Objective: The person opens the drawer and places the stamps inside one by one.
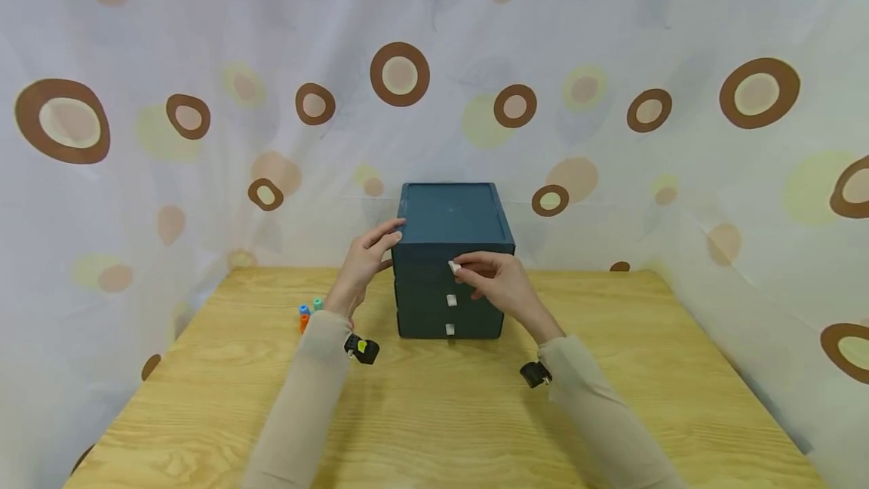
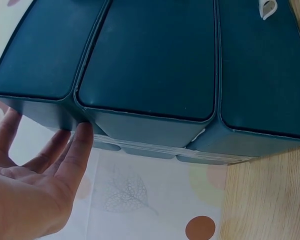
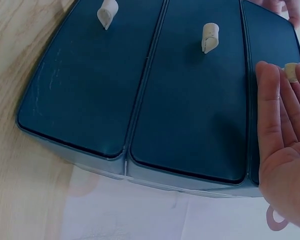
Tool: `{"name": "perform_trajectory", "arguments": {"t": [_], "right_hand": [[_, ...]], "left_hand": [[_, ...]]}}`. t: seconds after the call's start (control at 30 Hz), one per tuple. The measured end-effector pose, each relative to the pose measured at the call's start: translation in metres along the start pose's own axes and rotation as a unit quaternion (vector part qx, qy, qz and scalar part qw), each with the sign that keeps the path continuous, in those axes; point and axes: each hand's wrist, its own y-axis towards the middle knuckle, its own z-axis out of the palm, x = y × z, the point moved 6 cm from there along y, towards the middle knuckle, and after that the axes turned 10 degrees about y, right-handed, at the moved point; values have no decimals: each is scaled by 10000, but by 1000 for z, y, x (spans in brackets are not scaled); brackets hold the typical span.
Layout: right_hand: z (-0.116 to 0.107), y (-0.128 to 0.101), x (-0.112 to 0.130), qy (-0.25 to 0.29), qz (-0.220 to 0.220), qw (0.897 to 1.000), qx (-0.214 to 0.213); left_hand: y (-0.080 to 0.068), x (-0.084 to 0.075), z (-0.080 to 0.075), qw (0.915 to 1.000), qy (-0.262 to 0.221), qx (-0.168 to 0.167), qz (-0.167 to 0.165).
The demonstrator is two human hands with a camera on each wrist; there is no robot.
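A dark blue-green drawer unit (image 1: 448,213) with three stacked drawers, each with a small white pull at its front, stands on the table. My right hand (image 1: 505,285) pinches the top drawer's white pull (image 3: 291,72) between thumb and fingers. Against the unit's upper left side lies my left hand (image 1: 363,262), its fingers extended; in the left wrist view its fingertips (image 2: 82,131) touch the side wall. Below the right hand show the middle pull (image 1: 451,300) and the bottom pull (image 1: 450,329). All three drawers look pushed in.
Several small coloured pieces, among them a blue one (image 1: 304,309), a green one (image 1: 317,303) and an orange one (image 1: 304,323), stand left of the unit, partly behind the left forearm. A patterned curtain (image 1: 448,142) hangs behind the wooden table (image 1: 434,413).
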Motion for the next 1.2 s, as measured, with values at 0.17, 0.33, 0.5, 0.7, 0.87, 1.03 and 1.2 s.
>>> {"name": "perform_trajectory", "arguments": {"t": [0.17, 0.33, 0.5, 0.7, 0.87, 1.03, 1.2], "right_hand": [[-2, -1, -13, 27, -163, 9999, -15], [-8, -9, -16, -33, -191, 9998, -109], [-18, -12, -15, -94, -170, 9997, -156], [-34, -16, -19, -176, -210, 9986, -461], [-52, -24, -6, -16, -489, 9910, -1245], [-62, -32, 12, -176, -597, 9823, -1765], [-77, -22, -10, -207, -456, 9797, -1944]], "left_hand": [[-4, 0, 2, 9999, -21, -151, 67], [-8, 0, 9, 9993, 70, -302, 232], [-11, 0, 10, 9966, -8, -770, 296], [-13, 2, 5, 9917, -126, -1257, 231], [-21, -4, 2, 9891, 181, -1428, 309], [-28, -12, 0, 9783, 1033, -1674, 644], [-29, -14, -2, 9710, 1351, -1777, 853]]}}
